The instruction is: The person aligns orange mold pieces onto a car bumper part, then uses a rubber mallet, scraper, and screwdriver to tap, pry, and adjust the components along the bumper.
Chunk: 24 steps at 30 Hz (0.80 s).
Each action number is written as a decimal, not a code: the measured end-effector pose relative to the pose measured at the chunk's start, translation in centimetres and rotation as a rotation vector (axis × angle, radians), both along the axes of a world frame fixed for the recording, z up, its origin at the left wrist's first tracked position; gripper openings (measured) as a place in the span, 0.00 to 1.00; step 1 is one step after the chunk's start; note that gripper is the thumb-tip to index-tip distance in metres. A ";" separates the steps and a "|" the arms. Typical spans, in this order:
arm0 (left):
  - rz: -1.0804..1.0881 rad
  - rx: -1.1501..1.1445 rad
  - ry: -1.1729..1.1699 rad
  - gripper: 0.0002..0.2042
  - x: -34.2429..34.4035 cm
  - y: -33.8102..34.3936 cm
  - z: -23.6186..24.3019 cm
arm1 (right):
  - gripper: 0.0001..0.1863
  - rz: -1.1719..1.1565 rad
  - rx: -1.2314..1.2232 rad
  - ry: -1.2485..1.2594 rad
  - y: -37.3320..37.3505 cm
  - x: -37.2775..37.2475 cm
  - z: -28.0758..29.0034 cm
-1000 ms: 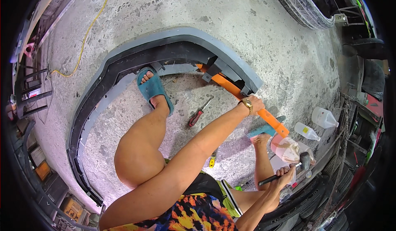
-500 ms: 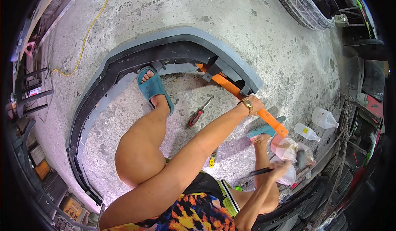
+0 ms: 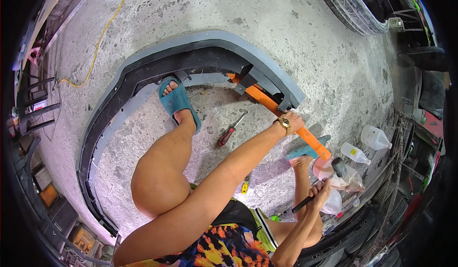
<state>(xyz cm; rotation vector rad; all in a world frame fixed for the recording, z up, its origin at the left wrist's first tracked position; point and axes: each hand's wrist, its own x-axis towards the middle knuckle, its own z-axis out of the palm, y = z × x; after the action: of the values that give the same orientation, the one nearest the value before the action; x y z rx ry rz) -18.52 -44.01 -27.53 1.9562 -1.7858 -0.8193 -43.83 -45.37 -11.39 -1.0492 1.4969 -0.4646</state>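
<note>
A long curved car bumper (image 3: 157, 63), dark with a grey edge, lies on the concrete floor. An orange bar (image 3: 312, 140) runs along the inner side of its right end and sticks out beyond it. Around this bar, just past the bumper's end, my left hand (image 3: 295, 121) is closed; a gold watch is on that wrist. My right hand (image 3: 320, 190) grips the black handle of a mallet (image 3: 339, 167). The mallet's dark head is up, close to the bar's free end but apart from it.
A red-and-black screwdriver (image 3: 228, 134) and a small yellow object (image 3: 244, 187) lie on the floor between my legs. Plastic bottles (image 3: 375, 137) and a pinkish container (image 3: 322, 169) are at the right. A wheel (image 3: 350, 7) is at the upper right, a yellow cable (image 3: 99, 40) at the left.
The mallet head has moved up and left, nearer the orange bar's end, and my right hand's motion blur has eased. My left hand stays on the bar; the bumper looks still.
</note>
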 end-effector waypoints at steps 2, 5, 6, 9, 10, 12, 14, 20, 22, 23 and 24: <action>0.011 -0.027 0.030 0.13 0.2 -0.1 -0.3 | 0.12 -0.227 -0.130 -0.109 -0.6 -0.7 0.7; 0.036 -0.067 0.055 0.12 0.1 0.0 -0.5 | 0.13 -0.356 -0.320 -0.071 -0.1 -0.5 -1.2; 0.031 -0.042 0.019 0.12 0.6 0.3 -1.2 | 0.14 -0.185 -0.222 0.001 0.4 -0.6 -2.8; 0.007 -0.032 -0.013 0.13 -0.6 0.1 -0.9 | 0.15 -0.183 -0.105 0.012 0.2 -2.0 -0.9; 0.017 -0.025 -0.041 0.13 -0.6 0.4 -0.8 | 0.15 -0.173 -0.039 0.006 0.3 -2.0 -0.5; 0.017 -0.025 -0.011 0.14 -0.3 0.1 -0.6 | 0.15 -0.234 -0.095 0.004 0.3 -2.1 -1.5; 0.014 -0.024 0.019 0.14 -0.4 0.2 -0.7 | 0.14 -0.297 -0.149 0.002 0.4 -2.2 -1.6; -0.001 -0.005 -0.026 0.13 -0.1 0.6 -0.8 | 0.13 -0.148 -0.059 0.003 1.0 -2.5 -2.0; 0.002 -0.020 -0.035 0.14 -0.9 0.6 -2.0 | 0.15 0.081 0.119 0.051 2.3 0.3 -0.9; 0.029 -0.024 -0.073 0.14 -0.4 1.2 -2.0 | 0.15 0.094 0.126 0.040 1.9 -0.5 -1.1; -0.014 0.060 -0.111 0.14 -0.6 0.5 -1.1 | 0.15 -0.025 0.075 0.012 0.5 -2.6 -1.2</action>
<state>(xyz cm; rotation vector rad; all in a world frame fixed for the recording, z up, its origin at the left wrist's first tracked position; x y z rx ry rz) -19.11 -43.49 -28.66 2.0665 -1.8596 -0.7917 -46.39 -44.91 -12.57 -0.9772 1.5275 -0.4173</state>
